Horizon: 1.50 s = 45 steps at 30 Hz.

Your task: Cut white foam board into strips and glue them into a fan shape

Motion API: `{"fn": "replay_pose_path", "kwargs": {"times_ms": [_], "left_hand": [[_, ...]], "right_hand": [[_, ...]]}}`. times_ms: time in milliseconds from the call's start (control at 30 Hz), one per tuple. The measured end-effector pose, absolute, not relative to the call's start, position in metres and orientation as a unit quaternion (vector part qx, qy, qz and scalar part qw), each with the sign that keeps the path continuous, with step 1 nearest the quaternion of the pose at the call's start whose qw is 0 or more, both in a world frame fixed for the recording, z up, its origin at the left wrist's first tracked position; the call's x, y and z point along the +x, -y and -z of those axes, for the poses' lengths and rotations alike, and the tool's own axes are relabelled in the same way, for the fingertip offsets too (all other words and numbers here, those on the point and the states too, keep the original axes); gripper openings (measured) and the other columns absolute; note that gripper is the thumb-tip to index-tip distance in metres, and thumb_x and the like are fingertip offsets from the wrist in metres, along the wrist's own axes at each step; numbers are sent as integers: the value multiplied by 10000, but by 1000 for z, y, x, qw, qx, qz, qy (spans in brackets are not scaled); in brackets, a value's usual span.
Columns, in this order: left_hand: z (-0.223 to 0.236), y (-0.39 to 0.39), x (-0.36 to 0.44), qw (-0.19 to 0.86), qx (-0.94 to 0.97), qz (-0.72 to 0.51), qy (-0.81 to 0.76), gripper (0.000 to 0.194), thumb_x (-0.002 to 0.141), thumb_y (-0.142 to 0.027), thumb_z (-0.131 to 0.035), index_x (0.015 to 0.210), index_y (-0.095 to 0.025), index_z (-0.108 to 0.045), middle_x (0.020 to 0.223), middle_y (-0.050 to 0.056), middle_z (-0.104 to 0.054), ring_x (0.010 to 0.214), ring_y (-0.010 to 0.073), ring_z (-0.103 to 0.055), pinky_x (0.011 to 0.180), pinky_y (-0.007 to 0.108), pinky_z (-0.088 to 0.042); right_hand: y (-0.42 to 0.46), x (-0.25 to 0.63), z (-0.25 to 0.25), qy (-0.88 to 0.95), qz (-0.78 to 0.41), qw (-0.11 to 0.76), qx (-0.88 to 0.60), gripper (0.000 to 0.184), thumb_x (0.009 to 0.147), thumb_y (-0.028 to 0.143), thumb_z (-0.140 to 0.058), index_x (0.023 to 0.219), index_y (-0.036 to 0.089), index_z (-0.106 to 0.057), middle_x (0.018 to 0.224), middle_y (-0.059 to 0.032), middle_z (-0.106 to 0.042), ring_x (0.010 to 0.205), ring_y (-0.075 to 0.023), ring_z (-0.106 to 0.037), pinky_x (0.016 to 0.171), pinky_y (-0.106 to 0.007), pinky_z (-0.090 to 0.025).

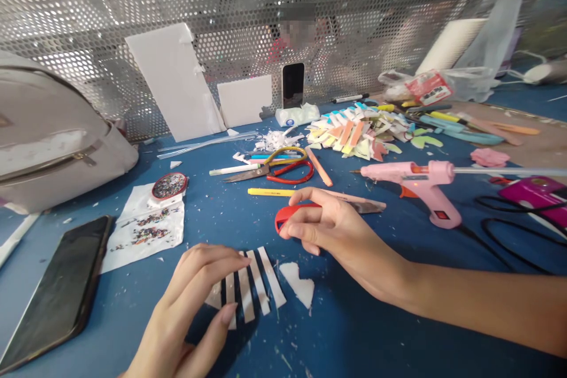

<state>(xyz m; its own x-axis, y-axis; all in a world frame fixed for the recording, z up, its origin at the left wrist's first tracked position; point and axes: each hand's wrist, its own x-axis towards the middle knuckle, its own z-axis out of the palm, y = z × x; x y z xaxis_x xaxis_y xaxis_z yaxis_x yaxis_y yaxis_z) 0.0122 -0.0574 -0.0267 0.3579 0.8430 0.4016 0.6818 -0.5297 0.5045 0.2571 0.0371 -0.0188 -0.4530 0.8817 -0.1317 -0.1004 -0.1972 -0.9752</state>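
Observation:
My left hand (195, 295) rests over a row of narrow white strips (257, 281), fingers stretched and thumb apart, its fingertips touching the leftmost ones. Several strips lie side by side on the blue table. Just right of them is an irregular white scrap (299, 284). My right hand (330, 221) hovers above the table with its fingers curled toward the thumb. Whatever may be pinched there is hidden. Behind those fingers lies a red-handled tool (290, 212), partly covered; a grey blade-like piece (367, 207) shows beyond the hand.
Scissors (261, 172), a yellow pen (270, 192) and a heap of coloured pieces (349, 133) lie farther back. A pink glue gun (411, 180) with its cord sits right. On the left are a phone (57, 289), glitter on paper (150, 230) and a backpack (57, 136).

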Motion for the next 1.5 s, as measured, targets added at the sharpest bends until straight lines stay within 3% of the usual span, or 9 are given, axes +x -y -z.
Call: {"fn": "replay_pose_path", "kwargs": {"times_ms": [200, 300, 500, 667, 767, 833, 1133, 1333, 1500], "left_hand": [[31, 58, 14, 56, 810, -297, -502, 351, 1028, -368, -487, 1362, -262, -467, 1313, 22, -586, 1218, 158, -545, 1047, 241, -402], [34, 59, 9, 8, 822, -252, -511, 562, 995, -580, -511, 1425, -231, -415, 1358, 41, -601, 1266, 190, -539, 1112, 276, -376], [39, 56, -6, -56, 842, -166, -510, 896, 874, -793, -519, 1513, -197, -322, 1421, 66, -613, 1285, 254, -585, 1102, 334, -443], [42, 53, -15, -46, 855, -146, -496, 947, 849, -784, -567, 1537, -208, -263, 1387, 83, -647, 1230, 268, -641, 1103, 358, -465], [44, 54, -16, -21, 845, -153, -511, 902, 887, -764, -530, 1545, -219, -239, 1337, 84, -679, 1225, 268, -644, 1116, 378, -449], [44, 55, -15, -4, 835, -155, -527, 860, 910, -751, -506, 1542, -228, -246, 1299, 68, -698, 1237, 258, -635, 1142, 382, -414], [40, 54, -9, 0, 830, -163, -533, 781, 955, -675, -501, 1541, -221, -256, 1261, 34, -703, 1225, 225, -627, 1174, 362, -355], [44, 55, -9, -22, 846, -156, -509, 927, 899, -679, -585, 1578, -172, -210, 1381, 90, -635, 1273, 271, -604, 1145, 395, -414], [44, 57, 4, 11, 824, -182, -537, 812, 939, -566, -565, 1575, -190, -228, 1395, 84, -613, 1302, 245, -567, 1203, 399, -328]], "right_hand": [[-35, 260, 16, 666, -566, 374, -310, 176, 909, 222, -707, 975, 217, -544, 844, 24, -643, 726, -95, -607, 636, -196, -460], [-31, 265, 17, 759, -477, 374, -236, 37, 977, 183, -580, 998, 213, -582, 893, -1, -609, 749, -103, -589, 679, -208, -489], [-23, 269, 22, 879, -373, 278, -106, 113, 1079, 294, -467, 1081, 222, -555, 753, 17, -667, 595, -97, -585, 605, -217, -447], [-27, 263, 24, 917, -269, 285, -69, 201, 1060, 354, -534, 1162, 183, -561, 993, -40, -753, 972, -155, -677, 938, -278, -468], [-35, 261, 26, 941, -203, 240, -126, 470, 989, 420, -640, 1348, 147, -507, 1335, -117, -663, 1315, -223, -533, 1158, -336, -332], [-39, 261, 30, 946, -195, 208, -156, 613, 953, 471, -668, 1419, 131, -459, 1435, -133, -595, 1401, -251, -449, 1205, -365, -273], [-38, 256, 36, 945, -229, 172, -157, 656, 926, 473, -701, 1410, 94, -471, 1382, -147, -611, 1368, -260, -464, 1209, -377, -263], [-37, 257, 36, 943, -232, 166, -174, 739, 858, 444, -788, 1418, 87, -464, 1395, -166, -589, 1365, -290, -459, 1184, -416, -290], [-36, 257, 36, 936, -244, 174, -185, 768, 830, 468, -804, 1417, 107, -466, 1385, -177, -590, 1361, -315, -454, 1163, -463, -316]]}}
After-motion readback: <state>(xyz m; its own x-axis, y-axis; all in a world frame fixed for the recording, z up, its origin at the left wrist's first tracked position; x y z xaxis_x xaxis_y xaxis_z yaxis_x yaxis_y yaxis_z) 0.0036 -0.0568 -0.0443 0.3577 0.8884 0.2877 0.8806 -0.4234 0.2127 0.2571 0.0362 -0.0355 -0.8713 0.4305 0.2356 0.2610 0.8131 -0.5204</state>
